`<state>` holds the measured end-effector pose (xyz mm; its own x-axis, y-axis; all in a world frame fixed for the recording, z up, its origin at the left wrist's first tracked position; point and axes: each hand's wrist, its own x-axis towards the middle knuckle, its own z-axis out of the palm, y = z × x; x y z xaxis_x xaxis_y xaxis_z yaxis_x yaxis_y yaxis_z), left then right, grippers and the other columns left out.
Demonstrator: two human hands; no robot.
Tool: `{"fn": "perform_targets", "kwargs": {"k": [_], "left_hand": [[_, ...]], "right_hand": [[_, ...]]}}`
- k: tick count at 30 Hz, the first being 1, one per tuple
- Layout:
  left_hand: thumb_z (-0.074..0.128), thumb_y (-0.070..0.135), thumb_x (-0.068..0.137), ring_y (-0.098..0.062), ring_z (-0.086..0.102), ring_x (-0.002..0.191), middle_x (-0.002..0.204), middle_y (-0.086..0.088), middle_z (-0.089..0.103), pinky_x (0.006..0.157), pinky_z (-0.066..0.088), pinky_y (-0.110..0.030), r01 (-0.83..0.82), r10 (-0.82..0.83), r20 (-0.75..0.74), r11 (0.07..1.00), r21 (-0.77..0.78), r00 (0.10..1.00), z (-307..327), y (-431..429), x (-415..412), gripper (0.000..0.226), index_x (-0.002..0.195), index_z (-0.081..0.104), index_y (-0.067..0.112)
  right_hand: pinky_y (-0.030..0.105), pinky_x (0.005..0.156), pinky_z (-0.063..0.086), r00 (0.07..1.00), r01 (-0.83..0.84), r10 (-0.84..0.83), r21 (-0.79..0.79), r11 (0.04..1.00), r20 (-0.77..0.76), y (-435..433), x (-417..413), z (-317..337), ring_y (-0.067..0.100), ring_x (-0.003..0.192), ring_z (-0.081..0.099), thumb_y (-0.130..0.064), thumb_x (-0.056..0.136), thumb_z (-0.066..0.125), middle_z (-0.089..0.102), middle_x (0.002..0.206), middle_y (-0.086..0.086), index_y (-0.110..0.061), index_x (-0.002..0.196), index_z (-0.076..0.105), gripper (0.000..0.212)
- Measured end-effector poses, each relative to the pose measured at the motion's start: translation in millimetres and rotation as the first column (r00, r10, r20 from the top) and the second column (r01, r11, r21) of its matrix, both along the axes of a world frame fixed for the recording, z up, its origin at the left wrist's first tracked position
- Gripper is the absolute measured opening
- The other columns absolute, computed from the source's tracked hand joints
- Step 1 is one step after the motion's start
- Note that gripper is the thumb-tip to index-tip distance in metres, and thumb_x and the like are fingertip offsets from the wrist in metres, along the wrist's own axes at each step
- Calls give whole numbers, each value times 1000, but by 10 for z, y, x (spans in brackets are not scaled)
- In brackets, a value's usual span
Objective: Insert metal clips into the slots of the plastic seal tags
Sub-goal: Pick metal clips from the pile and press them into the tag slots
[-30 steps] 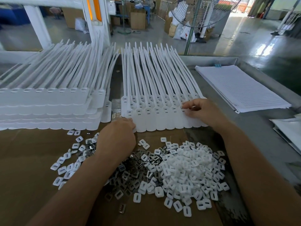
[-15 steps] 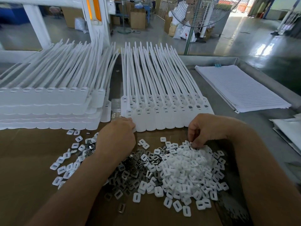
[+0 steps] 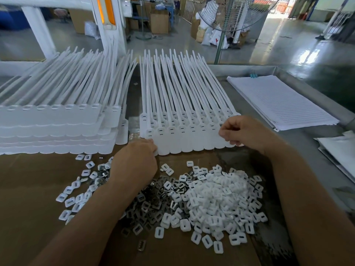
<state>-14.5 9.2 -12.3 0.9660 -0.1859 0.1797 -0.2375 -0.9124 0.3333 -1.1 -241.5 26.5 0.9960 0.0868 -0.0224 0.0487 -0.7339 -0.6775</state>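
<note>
Cardboard [image 3: 28, 189] is covering the steel table [image 3: 307, 150]; a fan [image 3: 236, 14] is standing at one o'clock. Seal tags [image 3: 182, 112] are lying at twelve, metal clips [image 3: 153, 204] at six. Left hand [image 3: 134, 162] and right hand [image 3: 247, 131] are curling against the tags; holding what, I cannot tell.

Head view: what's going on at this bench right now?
A person is working on a row of white seal tags laid flat on the bench. The left hand rests at the row's near left corner. The right hand, fingers curled, is at its right end; whatever it pinches is hidden. Metal clips and white plastic pieces lie heaped in front.
</note>
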Motion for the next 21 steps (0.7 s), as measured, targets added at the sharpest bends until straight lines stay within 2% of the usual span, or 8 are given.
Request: {"fn": "perform_targets", "kwargs": {"k": [3, 5, 7, 10, 14, 16, 18, 21], "left_hand": [[42, 7, 87, -14, 53, 107, 119, -1, 59, 87, 41, -23, 9, -9, -13, 1000, 10, 1000, 1, 2, 3, 30, 108, 64, 10], [42, 6, 87, -14, 54, 106, 119, -1, 59, 86, 42, -23, 10, -9, -15, 1000, 15, 1000, 2, 5, 4, 30, 107, 64, 10], [41, 6, 87, -14, 53, 107, 119, -1, 58, 86, 42, -23, 12, -12, -13, 1000, 19, 1000, 9, 4, 7, 31, 107, 63, 10], [41, 6, 87, -14, 52, 110, 121, -1, 57, 88, 41, -23, 16, -15, -19, 1000, 22, 1000, 12, 4, 10, 32, 110, 62, 10], [41, 5, 86, -14, 54, 106, 119, 0, 58, 83, 41, -21, 6, -6, -13, 1000, 9, 1000, 4, 12, 16, 31, 106, 63, 11], [40, 6, 87, -13, 53, 107, 120, 1, 58, 83, 40, -20, 11, -11, -12, 1000, 11, 1000, 5, 11, 19, 31, 106, 64, 12], [40, 5, 87, -12, 52, 108, 120, 1, 57, 83, 39, -19, 12, -12, -15, 1000, 10, 1000, 5, 13, 25, 31, 106, 64, 12], [40, 5, 87, -11, 52, 107, 120, 2, 57, 82, 38, -18, 12, -12, -10, 1000, 10, 1000, 3, 13, 33, 31, 106, 63, 12]], "right_hand": [[13, 51, 38, 994, 98, -98, 5, 995, 42, -30, 57, -73, 3, 53, 52, -21, 90, 57, 61, 67, -4, -21, 75, 55, 15], [14, 52, 38, 982, 162, -169, 91, 983, 85, -35, 92, -114, 4, 55, 52, -19, 91, 56, 60, 67, -3, -20, 75, 54, 16], [13, 52, 39, 961, 214, -239, 177, 961, 137, -31, 120, -136, 5, 58, 53, -16, 90, 58, 60, 68, -5, -19, 76, 56, 14], [12, 52, 41, 939, 258, -294, 198, 946, 181, -34, 158, -185, 6, 62, 53, -11, 85, 64, 60, 73, -6, -20, 76, 57, 14], [18, 61, 47, 905, 309, -363, 241, 920, 222, -83, 218, -263, 8, 67, 59, -11, 83, 66, 62, 79, -7, -24, 85, 59, 15], [13, 61, 46, 898, 308, -370, 260, 915, 240, -86, 249, -297, 0, 66, 59, -10, 83, 67, 62, 76, -12, -29, 76, 60, 21], [3, 54, 39, 899, 302, -360, 244, 922, 248, -66, 283, -326, -9, 59, 55, -11, 82, 67, 59, 71, -16, -32, 71, 60, 25], [4, 57, 35, 912, 293, -348, 248, 923, 218, -60, 344, -382, -6, 65, 52, -11, 84, 65, 57, 73, -16, -32, 71, 61, 25]]}}
